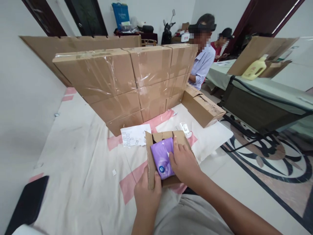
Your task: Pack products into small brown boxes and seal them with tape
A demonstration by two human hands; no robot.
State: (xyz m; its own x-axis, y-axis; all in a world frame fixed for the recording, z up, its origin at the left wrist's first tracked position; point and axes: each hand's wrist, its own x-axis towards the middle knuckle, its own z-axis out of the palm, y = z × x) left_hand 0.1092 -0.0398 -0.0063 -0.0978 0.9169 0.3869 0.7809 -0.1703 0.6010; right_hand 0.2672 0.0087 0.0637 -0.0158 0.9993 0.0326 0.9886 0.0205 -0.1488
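A small cardboard box [150,163] with raised flaps is near my lap, at the front of the cloth-covered table. Inside it lies a shiny purple soft pack [162,150] with a round blue mark on its lower part. My left hand [147,187] is closed on the box's near left side, thumb inside and fingers outside. My right hand [184,160] grips the right side of the pack, its thumb on the purple surface. The tip of its index finger reaches the box's back flap. Its other fingers are partly hidden.
Behind the box lie a printed paper sheet [135,134] and a small white object [184,130]. A wall of taped cardboard boxes [117,78] stands across the table, with a long carton [202,106] to its right. A dark chair [261,107] is at the right. Two people sit beyond.
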